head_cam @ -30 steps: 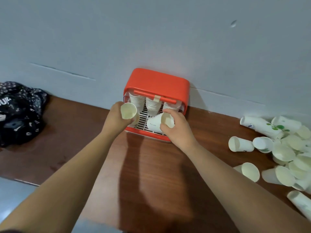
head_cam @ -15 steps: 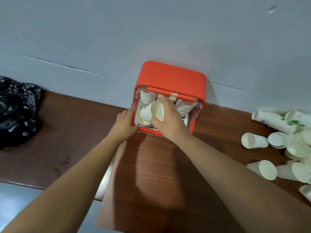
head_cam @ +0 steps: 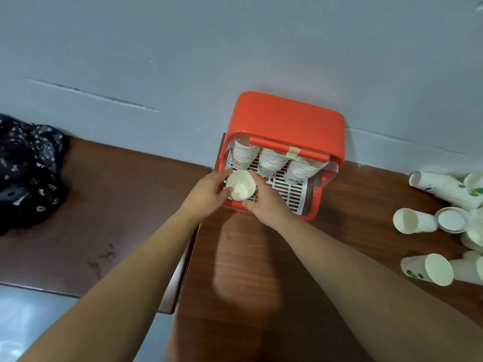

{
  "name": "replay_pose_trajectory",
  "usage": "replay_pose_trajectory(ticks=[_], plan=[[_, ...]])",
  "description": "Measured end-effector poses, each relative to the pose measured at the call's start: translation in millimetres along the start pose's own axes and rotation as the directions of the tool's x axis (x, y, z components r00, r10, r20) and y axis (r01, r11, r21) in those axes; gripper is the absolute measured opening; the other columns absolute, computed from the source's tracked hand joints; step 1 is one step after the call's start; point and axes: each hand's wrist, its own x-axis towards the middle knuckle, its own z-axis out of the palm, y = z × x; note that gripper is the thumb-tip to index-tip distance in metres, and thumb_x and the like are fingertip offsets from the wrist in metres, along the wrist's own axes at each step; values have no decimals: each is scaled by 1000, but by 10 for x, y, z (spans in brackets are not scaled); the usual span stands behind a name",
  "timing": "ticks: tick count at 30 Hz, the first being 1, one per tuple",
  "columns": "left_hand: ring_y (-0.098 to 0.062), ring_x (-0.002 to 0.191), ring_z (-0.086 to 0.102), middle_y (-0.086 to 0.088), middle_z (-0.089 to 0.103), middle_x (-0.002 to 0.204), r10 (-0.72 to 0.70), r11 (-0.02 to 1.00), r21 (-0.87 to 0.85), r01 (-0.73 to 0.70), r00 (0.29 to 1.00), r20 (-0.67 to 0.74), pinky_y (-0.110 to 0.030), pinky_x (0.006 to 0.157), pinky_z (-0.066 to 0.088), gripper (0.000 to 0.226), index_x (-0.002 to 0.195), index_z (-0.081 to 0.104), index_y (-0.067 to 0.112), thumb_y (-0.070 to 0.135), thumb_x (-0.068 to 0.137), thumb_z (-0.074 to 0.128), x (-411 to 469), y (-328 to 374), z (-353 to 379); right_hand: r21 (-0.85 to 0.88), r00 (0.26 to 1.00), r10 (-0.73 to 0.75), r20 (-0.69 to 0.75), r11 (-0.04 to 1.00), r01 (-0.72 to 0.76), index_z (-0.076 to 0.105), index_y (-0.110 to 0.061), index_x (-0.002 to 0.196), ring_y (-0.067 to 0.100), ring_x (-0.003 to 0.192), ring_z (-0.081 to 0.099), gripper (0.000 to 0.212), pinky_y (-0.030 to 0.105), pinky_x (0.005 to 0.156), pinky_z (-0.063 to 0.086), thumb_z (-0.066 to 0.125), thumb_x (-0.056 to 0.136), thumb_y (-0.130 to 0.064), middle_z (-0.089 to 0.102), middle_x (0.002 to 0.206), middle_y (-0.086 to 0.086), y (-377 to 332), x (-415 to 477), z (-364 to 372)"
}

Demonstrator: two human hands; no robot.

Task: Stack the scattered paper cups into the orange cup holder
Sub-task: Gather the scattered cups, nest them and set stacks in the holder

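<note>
The left hand [head_cam: 206, 194] and right hand [head_cam: 264, 203] are curled round one paper cup [head_cam: 240, 188], mouth up, on the orange cup holder [head_cam: 285, 121] grille. Three cup stacks [head_cam: 271, 160] are noted at 12 o'clock, scattered cups [head_cam: 415, 220] at 3 o'clock; their print is unreadable.

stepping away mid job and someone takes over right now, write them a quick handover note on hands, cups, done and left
Left hand: holds the paper cup from its left side.
Right hand: holds the same cup from its right side.
The cup is mouth up at the front left of the orange cup holder, over its white slatted tray.
Done: three cup stacks are inside the holder, toward the back.
Left: set this cup in, then bring over the loose cups lying on the wooden table to the right.
</note>
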Motion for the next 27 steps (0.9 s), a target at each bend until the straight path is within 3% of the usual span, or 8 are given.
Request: replay_pose_trajectory(ticks=[5,8,14,16,20,23,27], plan=[[-20,110,61,-4,63,124,-9,999,-33,6,997,-75,-39,99,50,44,140,55,15,15,96,60,-14,-55,43,79,995,5,-97,997,3,34,-28,150,17,120,57,79,42,101,49,76,84,-17,57,136,-1,7,20,118],[-16,109,59,-2,60,124,-17,999,-48,13,995,-93,-34,97,50,42,139,54,17,22,98,57,-60,-40,62,103,994,16,-109,995,-5,29,-19,152,19,127,53,81,38,106,44,75,85,-20,53,141,4,9,-42,85],[-3,98,59,-1,55,118,-144,981,-157,113,968,-205,-13,83,46,33,126,57,16,21,93,60,-431,96,223,-6,983,1,-185,1000,-2,45,-16,141,10,123,50,58,24,99,39,69,90,-27,52,137,-1,323,-608,-361],[-8,93,61,-2,58,113,-124,988,-112,108,982,-145,-22,82,50,27,119,59,16,20,93,61,-616,182,414,-64,974,21,-225,997,-37,48,-18,139,9,122,50,55,21,99,38,69,90,-27,51,135,-1,609,-939,-572],[-22,88,62,-1,63,97,-74,996,-50,73,997,-15,-46,83,53,13,102,62,13,16,89,65,-715,568,931,-111,932,149,-330,974,-195,50,-16,138,17,126,50,53,32,106,42,68,90,-28,47,139,4,1313,-1587,-1098],[-25,89,61,-4,63,96,9,999,-41,-6,996,85,-46,83,52,25,104,61,13,28,84,62,-609,1120,1408,-98,872,250,-422,943,-318,48,-19,139,17,129,47,53,33,104,42,67,91,-30,44,141,2,1813,-2014,-1536],[-21,91,62,0,59,101,153,987,-81,-138,957,245,-41,87,52,39,116,56,19,19,83,75,-485,1871,2147,-17,721,321,-613,908,-419,48,-16,138,21,127,45,58,30,104,39,73,86,-25,43,138,5,2427,-2453,-1959]])
